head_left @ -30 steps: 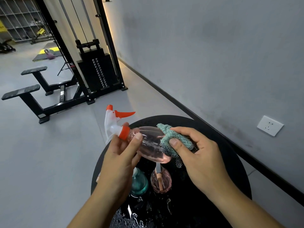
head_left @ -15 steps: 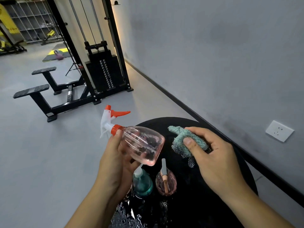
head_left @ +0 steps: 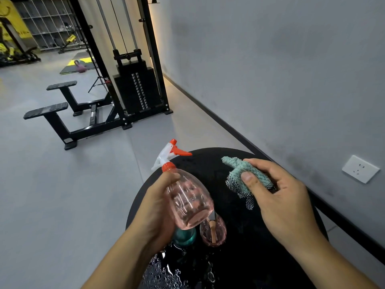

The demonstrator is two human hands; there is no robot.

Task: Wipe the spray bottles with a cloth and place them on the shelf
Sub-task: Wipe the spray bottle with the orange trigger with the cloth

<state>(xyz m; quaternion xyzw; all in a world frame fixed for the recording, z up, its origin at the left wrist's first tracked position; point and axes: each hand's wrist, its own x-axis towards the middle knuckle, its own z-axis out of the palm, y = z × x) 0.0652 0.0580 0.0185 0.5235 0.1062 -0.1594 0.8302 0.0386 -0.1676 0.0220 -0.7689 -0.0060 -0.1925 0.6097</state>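
A round black surface [head_left: 277, 243] fills the lower middle of the view, its near part beaded with water droplets, and two small bottles stand on it close together: a teal bottle [head_left: 185, 236], mostly hidden behind the held one, and a pink bottle [head_left: 213, 234] just to its right. The surface sits beside a grey wall [head_left: 270, 69] with a dark baseboard and a white wall socket [head_left: 360, 168]. Across the grey floor [head_left: 52, 195] stands a black cable weight machine [head_left: 135, 88] with low padded bars, and far off at the upper left are a white grid of shelves [head_left: 50, 21] and a floor mat with a kettlebell. The left hand [head_left: 156, 207] grips a clear pink spray bottle [head_left: 187, 201] around its body, the white and orange trigger head pointing up and away, the bottle held above the surface and over the two standing bottles. The right hand [head_left: 279, 197] pinches a bunched teal cloth [head_left: 243, 174] between thumb and curled fingers, held in the air to the right of the bottle and not touching it. A second ago the cloth was pressed against the bottle's side, with the bottle lying nearly level; since then the cloth has come away to the right and the bottle has tilted more upright, while the view has swung to show more of the gym.
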